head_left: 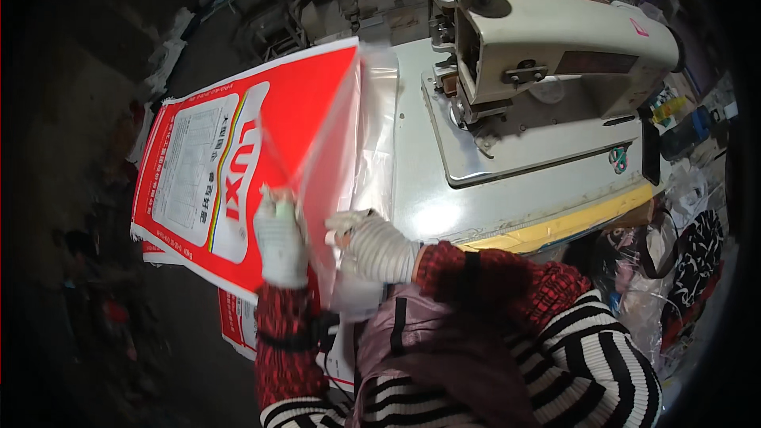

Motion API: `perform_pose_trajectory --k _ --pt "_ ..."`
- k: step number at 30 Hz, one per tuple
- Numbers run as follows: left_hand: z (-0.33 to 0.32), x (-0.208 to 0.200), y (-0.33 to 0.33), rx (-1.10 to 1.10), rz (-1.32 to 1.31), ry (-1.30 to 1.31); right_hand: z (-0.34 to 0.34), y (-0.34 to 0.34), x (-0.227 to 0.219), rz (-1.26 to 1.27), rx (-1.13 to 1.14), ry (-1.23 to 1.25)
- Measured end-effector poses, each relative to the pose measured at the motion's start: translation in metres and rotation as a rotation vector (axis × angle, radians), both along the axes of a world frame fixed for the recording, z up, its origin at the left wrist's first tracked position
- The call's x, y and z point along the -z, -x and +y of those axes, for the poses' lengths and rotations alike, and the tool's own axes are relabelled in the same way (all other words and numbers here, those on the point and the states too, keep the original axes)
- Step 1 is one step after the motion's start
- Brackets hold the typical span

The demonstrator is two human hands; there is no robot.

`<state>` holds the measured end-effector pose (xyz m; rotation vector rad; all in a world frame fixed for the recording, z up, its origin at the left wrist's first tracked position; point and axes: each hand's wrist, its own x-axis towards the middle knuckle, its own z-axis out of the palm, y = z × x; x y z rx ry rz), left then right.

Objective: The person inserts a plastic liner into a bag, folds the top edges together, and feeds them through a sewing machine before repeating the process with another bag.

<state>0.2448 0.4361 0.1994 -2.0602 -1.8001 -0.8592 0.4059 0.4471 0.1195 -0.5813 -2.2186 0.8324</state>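
A large red and white printed woven sack (309,111) lies at the left end of the sewing table, its open mouth toward the right. My left hand (281,239), in a pale glove, is closed on the sack's upper layer near its front edge and lifts it. A clear plastic liner bag (376,131) shows out of the sack's mouth. Beside that mouth my right hand (379,247), also gloved with fingertips bare, has its fingers curled on the liner. Part of what its fingers grip is hidden.
A cream industrial sewing machine (571,51) stands on the white table (428,198), right of the sack. Green-handled scissors (618,160) and a dark phone-like object (650,149) lie at its right. Yellow tape (555,226) runs along the front edge. More sacks (235,321) hang below.
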Motion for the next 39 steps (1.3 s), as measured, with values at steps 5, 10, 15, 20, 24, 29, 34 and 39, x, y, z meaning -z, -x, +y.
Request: perform_pose_trajectory --k 5,10,15,20,24,29,34,39 --pt "-0.11 -0.039 -0.018 -0.053 -0.677 0.498 -0.008 -0.015 -0.057 -0.42 -0.143 0.029" --pt "-0.176 -0.068 0.022 -0.223 -0.46 0.19 0.063 -0.066 0.004 -0.06 0.493 -0.066" --pt "-0.188 -0.067 0.047 -0.288 -0.216 -0.089 0.044 -0.094 -0.008 0.316 0.665 0.115" --pt "-0.178 -0.073 0.033 -0.256 -0.325 -0.209 0.055 -0.108 -0.064 0.214 0.989 -0.295" --pt "-0.191 -0.077 0.044 -0.285 -0.32 -0.119 0.042 -0.076 -0.039 0.085 0.656 -0.348" --pt "-0.212 -0.075 0.043 -0.496 -0.269 -0.154 0.035 -0.065 -0.023 -0.142 0.297 -0.24" --pt "-0.233 -0.056 0.027 -0.362 -0.036 -0.127 0.106 -0.067 -0.043 -0.425 0.984 -0.533" --pt "-0.268 -0.051 0.029 -0.42 -0.012 -0.001 0.084 -0.05 -0.128 0.071 0.631 -0.867"
